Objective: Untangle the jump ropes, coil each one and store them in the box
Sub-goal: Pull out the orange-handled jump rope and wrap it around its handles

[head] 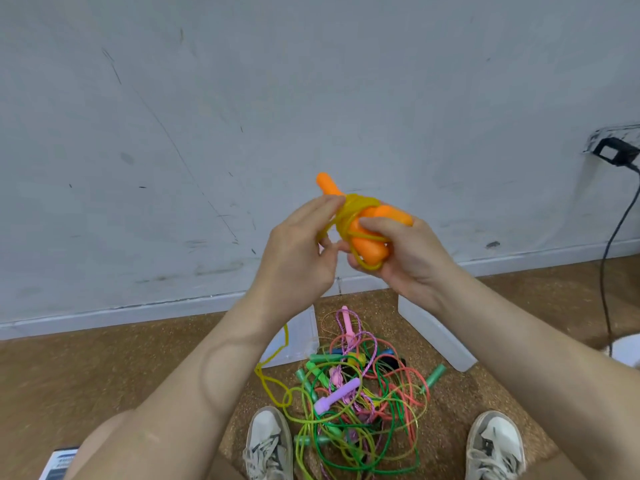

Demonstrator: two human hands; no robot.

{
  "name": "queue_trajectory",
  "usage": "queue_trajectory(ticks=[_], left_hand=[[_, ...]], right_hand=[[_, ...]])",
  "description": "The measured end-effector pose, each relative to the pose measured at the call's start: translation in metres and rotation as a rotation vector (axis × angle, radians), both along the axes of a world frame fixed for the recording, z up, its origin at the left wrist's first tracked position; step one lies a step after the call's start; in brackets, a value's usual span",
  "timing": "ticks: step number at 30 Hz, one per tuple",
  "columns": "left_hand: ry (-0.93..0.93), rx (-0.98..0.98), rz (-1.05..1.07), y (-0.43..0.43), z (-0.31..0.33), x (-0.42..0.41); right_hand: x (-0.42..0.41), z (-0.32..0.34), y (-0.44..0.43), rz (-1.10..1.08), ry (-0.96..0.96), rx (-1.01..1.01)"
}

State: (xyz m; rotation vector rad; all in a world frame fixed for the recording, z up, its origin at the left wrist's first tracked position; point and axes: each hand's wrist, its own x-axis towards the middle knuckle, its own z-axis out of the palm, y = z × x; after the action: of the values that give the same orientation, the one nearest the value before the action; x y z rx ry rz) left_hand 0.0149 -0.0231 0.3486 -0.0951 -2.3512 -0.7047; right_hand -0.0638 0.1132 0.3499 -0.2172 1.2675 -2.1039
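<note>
Grey wall: scuffed and marked, fills the upper half of our view; pale skirting runs along its foot.
Floor: brown, cork-like speckle, from the skirting down to the feet.
Rope tangle: heap of green, yellow-green, salmon and braided pink cords on the floor between 2 shoes; green, pink and purple handles are mixed in.
Box: we see 2 translucent plastic pieces on the floor just beyond the tangle, left piece and right piece, both partly hidden by the forearms; we cannot tell which is tub and which is lid.
Right hand: clamped on the orange jump rope, thumb on top, fingers curled underneath the handles.
Left hand: fingers curled in, pinching the yellow cord where it wraps the handles.
Orange jump rope: held up in front of the wall, above the plastic pieces, in neither of them; yellow cord is wound round the middle of the orange handles, and 1 handle end pokes up past the left fingers.
Shoes: white lace-ups, toes toward the wall.
Loose yellow cord: trails from the left piece onto the floor and into the tangle; we cannot tell if it joins the held rope.
Purple handle: lies on top of the tangle, tilted.
Plug: black, in a wall socket at the right edge, dark cable hanging down.
</note>
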Motion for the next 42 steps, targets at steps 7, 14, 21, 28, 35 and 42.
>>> queue_trajectory(ticks=[7,14,21,28,35,42], left_hand=[[-0.450,0.943,-0.164,-0.015,0.022,0.009],[-0.691,0.883,-0.588,-0.030,0.009,0.013],[-1.106,0.399,-0.579,-0.041,0.026,0.022],[-1.075,-0.044,-0.286,-0.014,0.023,0.017],[-0.636,-0.338,0.254,0.000,0.017,0.009],[-0.339,0.497,0.285,-0.002,0.012,0.000]], right_hand=[[-0.004,0.014,0.011,0.174,-0.009,-0.199],[-0.002,0.019,0.019,0.355,0.046,-0.176],[-0.011,0.021,0.032,0.816,0.282,0.073],[-0.009,0.025,0.028,0.838,0.623,0.595],[-0.004,0.005,0.012,0.373,1.082,0.892],[0.000,-0.014,0.009,-0.104,1.051,0.759]])
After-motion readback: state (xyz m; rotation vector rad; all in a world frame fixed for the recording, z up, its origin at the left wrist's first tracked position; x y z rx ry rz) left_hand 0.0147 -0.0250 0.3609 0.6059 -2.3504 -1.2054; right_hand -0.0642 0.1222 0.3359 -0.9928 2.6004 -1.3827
